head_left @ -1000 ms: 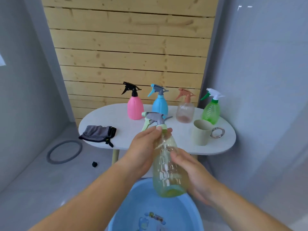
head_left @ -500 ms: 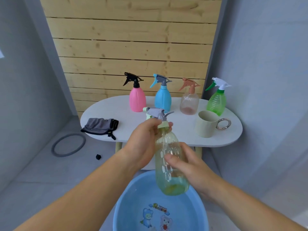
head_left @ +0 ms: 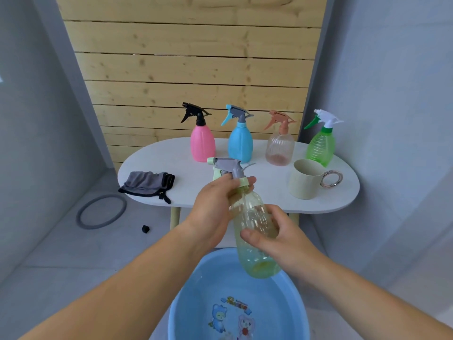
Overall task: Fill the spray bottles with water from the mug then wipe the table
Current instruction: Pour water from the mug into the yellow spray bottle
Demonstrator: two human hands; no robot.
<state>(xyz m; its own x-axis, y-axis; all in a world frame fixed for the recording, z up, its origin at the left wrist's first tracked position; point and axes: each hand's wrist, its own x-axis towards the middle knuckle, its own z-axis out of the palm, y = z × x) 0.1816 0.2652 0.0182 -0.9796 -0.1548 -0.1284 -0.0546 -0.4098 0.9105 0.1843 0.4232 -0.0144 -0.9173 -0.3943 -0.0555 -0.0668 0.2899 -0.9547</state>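
Clear yellow-green plastic spray bottle (head_left: 253, 212) barely moved, kept over round blue plastic basin (head_left: 193, 303) at 6 o'clock | neck gripped by left hand (head_left: 213, 212) | body wrapped by right hand (head_left: 282, 239)

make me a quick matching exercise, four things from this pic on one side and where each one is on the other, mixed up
Things:
1 pink spray bottle
2 mug
3 grey cloth
4 yellowish spray bottle

Places:
a left end of the table
b gripped by the left hand and right hand above the blue basin
c leftmost of the bottles standing at the back
d just in front of the green spray bottle

Pairs: 1-c, 2-d, 3-a, 4-b
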